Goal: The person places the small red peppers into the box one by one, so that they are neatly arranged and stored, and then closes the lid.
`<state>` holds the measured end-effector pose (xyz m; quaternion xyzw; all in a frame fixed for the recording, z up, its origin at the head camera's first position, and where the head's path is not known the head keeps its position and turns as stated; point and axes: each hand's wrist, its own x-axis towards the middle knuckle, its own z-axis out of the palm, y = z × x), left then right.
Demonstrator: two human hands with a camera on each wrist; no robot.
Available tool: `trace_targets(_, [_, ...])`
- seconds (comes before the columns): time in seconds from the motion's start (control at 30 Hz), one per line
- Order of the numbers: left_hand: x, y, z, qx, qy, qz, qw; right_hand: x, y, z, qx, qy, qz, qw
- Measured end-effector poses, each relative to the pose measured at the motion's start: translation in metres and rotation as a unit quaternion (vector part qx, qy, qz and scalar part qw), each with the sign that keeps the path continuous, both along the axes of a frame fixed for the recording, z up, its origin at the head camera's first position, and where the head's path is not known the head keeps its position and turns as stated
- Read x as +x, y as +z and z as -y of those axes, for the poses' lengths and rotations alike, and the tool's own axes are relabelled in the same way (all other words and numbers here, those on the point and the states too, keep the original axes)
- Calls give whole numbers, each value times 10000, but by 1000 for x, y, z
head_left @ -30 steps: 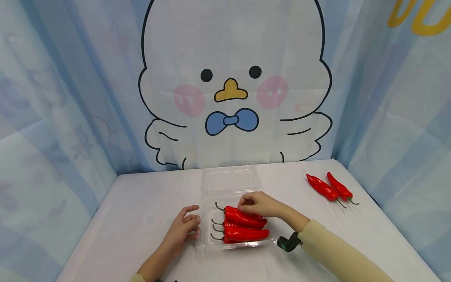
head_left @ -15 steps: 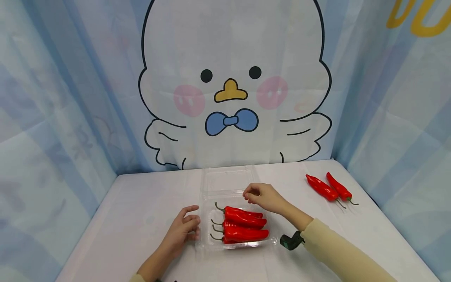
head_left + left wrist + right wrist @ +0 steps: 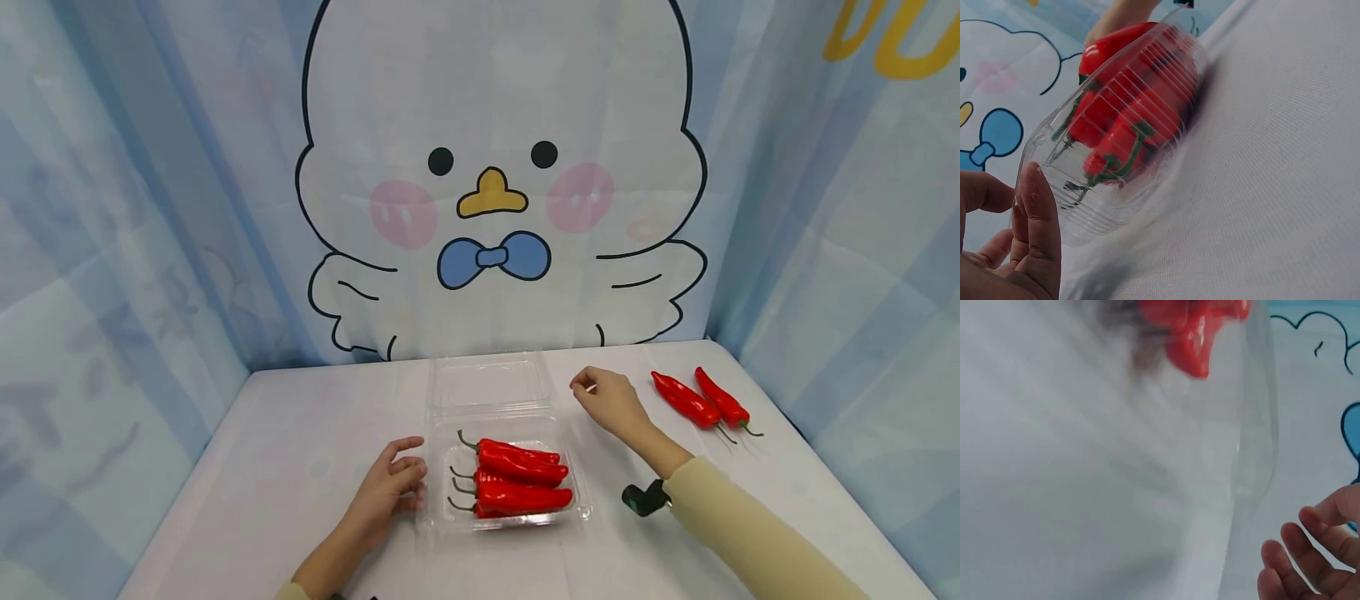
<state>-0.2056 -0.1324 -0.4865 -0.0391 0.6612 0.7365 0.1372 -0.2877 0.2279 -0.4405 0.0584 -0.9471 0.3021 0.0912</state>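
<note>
A clear plastic clamshell box (image 3: 442,523) lies with its lid (image 3: 491,383) folded back toward the curtain. Inside are several red peppers (image 3: 521,500), side by side, green stems to the left. My left hand (image 3: 384,487) is at the box's left edge; in the left wrist view its thumb (image 3: 1038,212) and fingers lie on either side of the rim and pinch it. Off the box's right side, above the table, my right hand (image 3: 611,404) holds nothing, its fingers loosely bent. Closest to it are two loose red peppers (image 3: 684,400) at the back right.
The table has a white cloth (image 3: 300,467). A blue and white curtain (image 3: 135,250) with a cartoon bird closes off the back and both sides. A dark device (image 3: 645,498) is worn at my right wrist.
My right hand has let go of the top pepper in the box, lifted off and moved right toward the two loose peppers. My left hand stays at the box's edge.
</note>
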Motion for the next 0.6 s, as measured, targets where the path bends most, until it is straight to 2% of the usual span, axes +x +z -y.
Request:
trace_targets(0.17, [0, 0, 0, -18, 17, 29, 10000, -6, -6, -27, 365, -442, 131, 9983])
trace_targets(0.33, [0, 0, -1, -47, 40, 22, 10000, -8, -9, -56, 693, -723, 282, 9946])
trace_targets(0.47, [0, 0, -1, -48, 39, 19, 10000, -10, -12, -74, 719, -887, 594, 9917])
trace_targets(0.6, [-1, -1, -1, -25, 39, 17, 10000, -14, -15, -89, 756, -1033, 618, 9898])
